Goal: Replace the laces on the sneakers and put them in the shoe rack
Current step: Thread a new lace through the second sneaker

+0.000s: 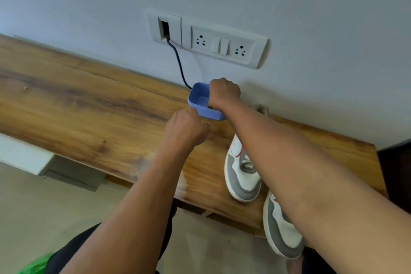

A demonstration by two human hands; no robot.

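Note:
A small blue plastic box point(200, 98) stands on the wooden desk point(93, 107) close to the wall. My right hand point(223, 93) reaches down into the box from the right; its fingers are hidden inside, and a dark bit shows under the palm. My left hand point(185, 125) is curled against the box's near left corner and holds it. Two white and grey sneakers lie on the desk at the right: one point(241, 173) further back, the other point(280, 229) at the desk's front edge. My right forearm covers part of both.
A black cable point(179, 64) runs from a wall plate down behind the box. A socket and switch panel point(222, 44) sits on the wall above. A white drawer unit point(20, 153) is under the desk at left, and something green point(35, 264) lies at the bottom left.

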